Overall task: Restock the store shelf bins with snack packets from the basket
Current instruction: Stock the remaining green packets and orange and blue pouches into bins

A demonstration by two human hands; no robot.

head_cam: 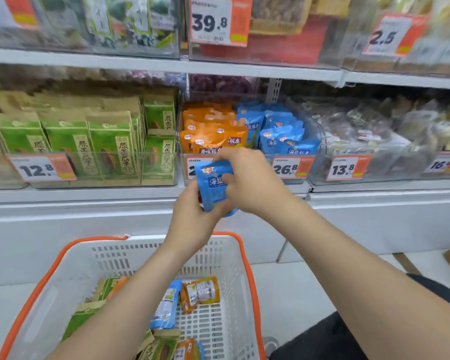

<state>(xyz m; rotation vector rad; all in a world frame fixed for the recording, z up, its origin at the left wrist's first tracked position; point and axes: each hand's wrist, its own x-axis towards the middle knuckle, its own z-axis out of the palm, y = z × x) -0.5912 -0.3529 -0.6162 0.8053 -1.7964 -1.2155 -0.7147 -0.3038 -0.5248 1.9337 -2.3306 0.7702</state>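
L hand [192, 222] curls round bottom of small glossy blue plastic snack packet [211, 184] | R hand [252, 183] pinches top | clear blue-pkt bin [318, 149] just above hands | likely light, floppy, slick: grip edge seams

Two hands, left hand [192, 216] and right hand [250, 183], with one blue packet [213, 183] between them. One basket [63, 255] holds a second blue packet [166, 305], at least two orange packets [202, 292] and three green packs [83, 318]. Five price tags [40, 167] can be read in full.

Glossy packet [212, 186]; basket [50, 306] seemingly plastic.
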